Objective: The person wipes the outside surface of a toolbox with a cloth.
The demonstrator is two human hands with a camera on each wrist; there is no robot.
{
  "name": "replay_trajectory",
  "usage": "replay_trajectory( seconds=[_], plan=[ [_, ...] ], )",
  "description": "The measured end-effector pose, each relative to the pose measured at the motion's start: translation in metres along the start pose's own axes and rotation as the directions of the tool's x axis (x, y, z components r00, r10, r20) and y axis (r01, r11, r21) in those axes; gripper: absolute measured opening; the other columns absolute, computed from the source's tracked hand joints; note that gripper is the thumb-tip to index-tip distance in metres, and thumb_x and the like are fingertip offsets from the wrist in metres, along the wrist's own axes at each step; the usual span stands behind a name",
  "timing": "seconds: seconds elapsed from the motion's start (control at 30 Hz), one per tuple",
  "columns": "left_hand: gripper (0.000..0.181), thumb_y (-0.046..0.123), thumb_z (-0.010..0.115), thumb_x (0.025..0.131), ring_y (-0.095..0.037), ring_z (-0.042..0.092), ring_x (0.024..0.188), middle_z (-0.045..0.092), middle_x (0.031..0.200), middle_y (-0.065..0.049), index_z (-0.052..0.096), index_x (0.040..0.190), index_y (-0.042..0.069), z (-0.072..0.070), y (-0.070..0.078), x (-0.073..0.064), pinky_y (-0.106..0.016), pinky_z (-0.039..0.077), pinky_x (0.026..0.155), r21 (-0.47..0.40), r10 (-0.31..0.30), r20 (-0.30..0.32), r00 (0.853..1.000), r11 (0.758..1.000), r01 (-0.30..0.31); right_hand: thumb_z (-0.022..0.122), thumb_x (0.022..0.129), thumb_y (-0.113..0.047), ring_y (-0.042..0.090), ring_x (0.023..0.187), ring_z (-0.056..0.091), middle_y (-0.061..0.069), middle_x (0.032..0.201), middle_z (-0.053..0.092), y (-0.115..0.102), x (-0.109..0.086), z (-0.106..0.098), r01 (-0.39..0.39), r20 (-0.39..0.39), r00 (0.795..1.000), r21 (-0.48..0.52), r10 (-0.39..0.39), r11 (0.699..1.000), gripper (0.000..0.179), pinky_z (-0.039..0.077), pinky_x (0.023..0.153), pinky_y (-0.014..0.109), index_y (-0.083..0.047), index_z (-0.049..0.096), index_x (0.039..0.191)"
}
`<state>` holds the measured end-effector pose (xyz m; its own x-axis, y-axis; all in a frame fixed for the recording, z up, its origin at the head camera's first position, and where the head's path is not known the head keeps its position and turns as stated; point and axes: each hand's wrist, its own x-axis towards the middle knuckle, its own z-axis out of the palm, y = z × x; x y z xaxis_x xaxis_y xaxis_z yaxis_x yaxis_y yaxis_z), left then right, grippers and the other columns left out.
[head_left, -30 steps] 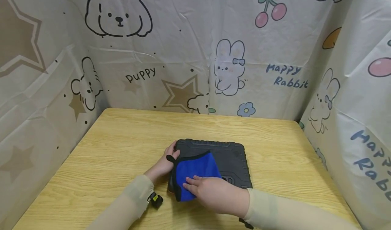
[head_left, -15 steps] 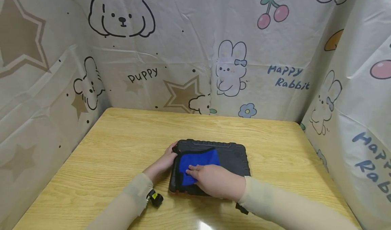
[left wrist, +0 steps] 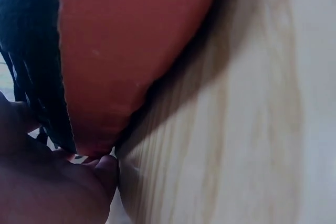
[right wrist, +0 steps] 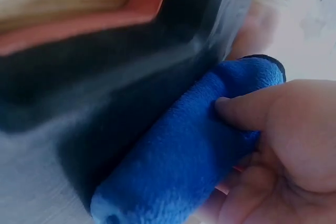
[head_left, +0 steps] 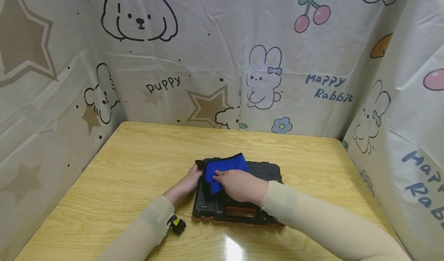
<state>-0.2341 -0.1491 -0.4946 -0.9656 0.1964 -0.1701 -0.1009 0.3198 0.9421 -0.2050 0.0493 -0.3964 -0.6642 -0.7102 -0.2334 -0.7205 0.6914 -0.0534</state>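
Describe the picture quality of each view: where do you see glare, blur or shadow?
Head view: sharp, with a white glare patch on the glossy wooden table. Left wrist view: very close and blurred, the orange-edged black tablet case casting a dark shadow on the wood. Right wrist view: the blue microfibre cloth fairly clear, the case behind it smeared.

Cloth [head_left: 223, 170]: blue fleece, fuzzy, matt. Case [head_left: 243, 205]: blk ribbed rubbery plastic, matt. Table [head_left: 138, 168]: wood-grain, glossy.

Bare table [head_left: 138, 157] around tablet case [head_left: 267, 172]
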Motion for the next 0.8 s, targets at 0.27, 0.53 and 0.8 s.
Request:
replay_trajectory(
  seconds=[0.27, 0.53, 0.8],
  plan=[
    [0.058, 0.015, 0.03, 0.107, -0.046, 0.009, 0.156, 0.013, 0.166, -0.031, 0.018, 0.161, -0.003, -0.002, 0.0, -0.002, -0.06, 0.007, 0.127, 0.002, -0.025, 0.028, 0.999, 1.0, 0.025, 0.05, 0.107, -0.009, 0.023, 0.141, 0.052, 0.009, 0.156, 0.051, 0.012, 0.025, -0.003, -0.035, -0.014, 0.999, 0.011, 0.035, 0.999, 0.042, 0.043, 0.116, 0.036, -0.008, 0.056, 0.148],
    [0.059, 0.018, 0.031, 0.108, -0.044, 0.007, 0.157, 0.013, 0.167, -0.028, 0.017, 0.162, -0.001, -0.004, -0.001, -0.002, -0.059, 0.009, 0.127, -0.037, -0.033, 0.053, 0.998, 0.999, 0.035, 0.048, 0.108, -0.01, 0.027, 0.142, 0.052, 0.012, 0.156, 0.05, 0.007, 0.025, 0.004, 0.005, -0.018, 1.0, -0.06, -0.006, 0.998, 0.043, 0.045, 0.114, 0.038, -0.007, 0.053, 0.151],
    [0.059, 0.027, 0.029, 0.112, -0.047, 0.004, 0.157, 0.01, 0.167, -0.03, 0.017, 0.162, -0.001, -0.004, 0.005, -0.01, -0.063, 0.005, 0.126, -0.037, -0.028, 0.056, 0.998, 0.999, 0.03, 0.052, 0.107, -0.009, 0.024, 0.141, 0.052, 0.009, 0.157, 0.049, -0.019, 0.0, 0.01, 0.113, 0.004, 0.993, -0.196, -0.115, 0.974, 0.046, 0.047, 0.112, 0.032, -0.009, 0.05, 0.153]
  ],
)
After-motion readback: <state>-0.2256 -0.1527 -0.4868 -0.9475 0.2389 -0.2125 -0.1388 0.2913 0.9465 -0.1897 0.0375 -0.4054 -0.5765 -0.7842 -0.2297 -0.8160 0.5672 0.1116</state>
